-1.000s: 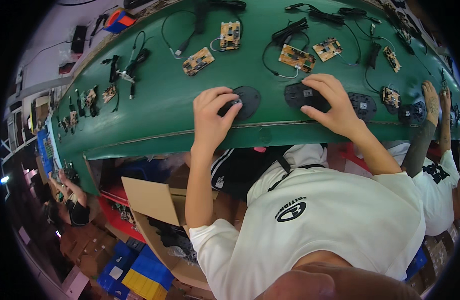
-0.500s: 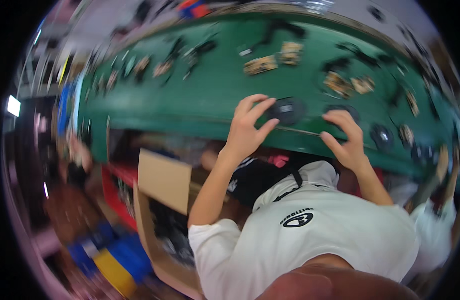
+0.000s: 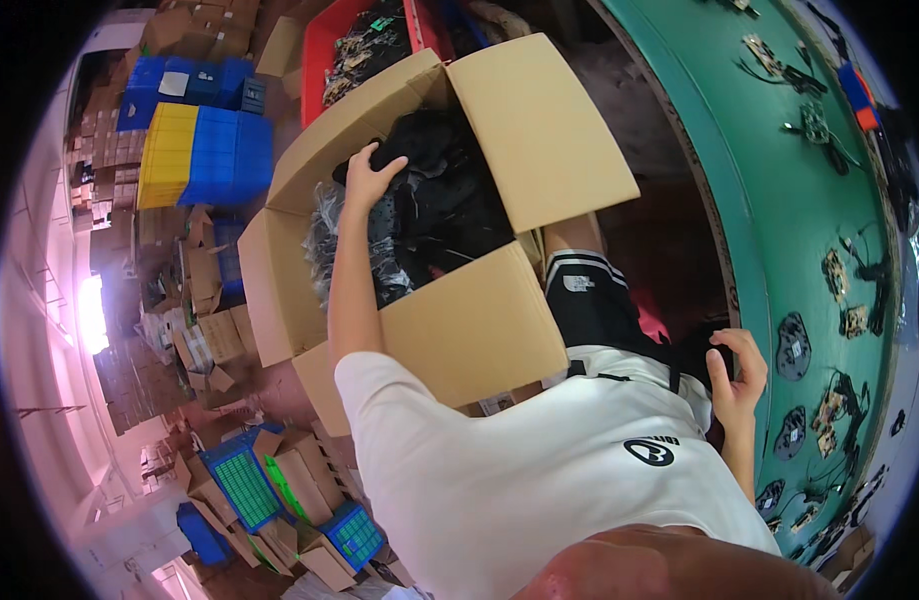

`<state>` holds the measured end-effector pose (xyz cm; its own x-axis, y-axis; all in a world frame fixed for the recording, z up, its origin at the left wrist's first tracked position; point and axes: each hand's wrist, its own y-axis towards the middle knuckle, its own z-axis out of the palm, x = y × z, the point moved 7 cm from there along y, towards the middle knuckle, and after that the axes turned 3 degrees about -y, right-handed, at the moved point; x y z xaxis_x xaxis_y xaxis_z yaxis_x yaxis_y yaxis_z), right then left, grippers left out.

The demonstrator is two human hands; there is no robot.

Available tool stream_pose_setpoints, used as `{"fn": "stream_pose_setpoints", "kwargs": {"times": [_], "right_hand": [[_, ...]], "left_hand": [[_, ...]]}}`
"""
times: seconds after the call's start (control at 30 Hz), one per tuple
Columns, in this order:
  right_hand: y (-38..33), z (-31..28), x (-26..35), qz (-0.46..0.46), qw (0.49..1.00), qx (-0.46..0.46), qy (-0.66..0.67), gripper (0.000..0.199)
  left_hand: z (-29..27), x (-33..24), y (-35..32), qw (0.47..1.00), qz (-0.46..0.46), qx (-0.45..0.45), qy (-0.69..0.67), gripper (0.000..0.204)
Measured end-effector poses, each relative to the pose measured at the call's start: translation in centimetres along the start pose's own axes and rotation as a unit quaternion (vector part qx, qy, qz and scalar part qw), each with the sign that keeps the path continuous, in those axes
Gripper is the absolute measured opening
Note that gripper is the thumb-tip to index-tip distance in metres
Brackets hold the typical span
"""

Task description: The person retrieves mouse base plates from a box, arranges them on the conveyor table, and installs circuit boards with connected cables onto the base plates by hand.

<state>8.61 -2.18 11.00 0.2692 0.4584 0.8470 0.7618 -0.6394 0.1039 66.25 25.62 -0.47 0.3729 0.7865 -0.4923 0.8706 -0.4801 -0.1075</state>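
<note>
My left hand (image 3: 372,180) reaches into an open cardboard box (image 3: 309,150) on my left. Its thumb and fingers are spread over a heap of black plastic parts (image 3: 434,200), some of them in clear wrapping; whether the fingertips touch a part is hard to make out. By the edge of the green table (image 3: 749,230), on my right, is my right hand (image 3: 739,375), thumb and fingers apart with nothing seen between them. Closest to it on the table lie two dark rounded plastic covers (image 3: 792,345) (image 3: 790,432).
Circuit boards with black cables (image 3: 841,275) lie along the green table. A red crate (image 3: 329,50) of small parts stands beyond the box. Blue and yellow bins (image 3: 204,155) and stacked cartons (image 3: 204,30) fill the floor to the left.
My view has swung left toward the box. My left hand has left the cover on the table and entered the box; my right hand has drawn back to the table's edge.
</note>
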Motion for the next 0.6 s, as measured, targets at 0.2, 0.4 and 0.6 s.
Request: {"fn": "stream_pose_setpoints", "kwargs": {"times": [0.2, 0.4, 0.6], "right_hand": [[1.9, 1.0, 0.4, 0.006, 0.999, 0.022, -0.03, 0.017], [1.5, 0.9, -0.7, 0.056, 0.998, 0.007, -0.034, 0.016], [1.3, 0.2, 0.1, 0.037, 0.998, -0.002, -0.041, 0.017]], "left_hand": [[6.8, -1.6, 2.1, 0.985, -0.007, 0.082, 0.152, 0.133], [9.8, -5.2, 0.7, 0.984, 0.002, 0.138, 0.114, 0.121], [10.1, -0.4, 5.4, 0.987, -0.04, 0.155, -0.009, 0.131]]}}
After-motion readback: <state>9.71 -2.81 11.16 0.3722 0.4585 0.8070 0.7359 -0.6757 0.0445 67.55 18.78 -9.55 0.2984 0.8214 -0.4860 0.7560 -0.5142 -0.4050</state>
